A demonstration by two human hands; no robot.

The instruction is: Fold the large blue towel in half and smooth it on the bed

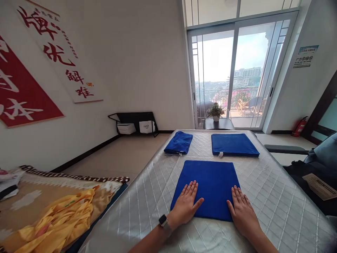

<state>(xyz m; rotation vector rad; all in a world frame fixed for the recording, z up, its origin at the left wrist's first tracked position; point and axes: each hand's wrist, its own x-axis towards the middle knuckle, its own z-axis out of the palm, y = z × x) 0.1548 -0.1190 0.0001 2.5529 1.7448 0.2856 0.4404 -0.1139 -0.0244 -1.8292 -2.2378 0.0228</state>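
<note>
A flat blue cloth (210, 182), seemingly folded into a near square, lies in front of me on a silvery quilted surface (273, 196). On its left part rests my left hand (185, 202), palm down with the fingers stretched out; a watch is on that wrist. My right hand (242, 211) lies flat along the cloth's right edge, fingers extended and thumb on the fabric. Neither hand grips anything. Farther back are a smaller folded blue cloth (179, 142) on the left and a wider folded blue cloth (234, 144) on the right, each showing a white tag.
Yellow fabric (65, 214) lies on a patterned blanket (26, 200) at lower left. Beyond the far edge stands a potted plant (216, 111) on a small table, before a glass sliding door (213, 70). A black seat (323, 151) and cardboard piece (319, 186) are at right.
</note>
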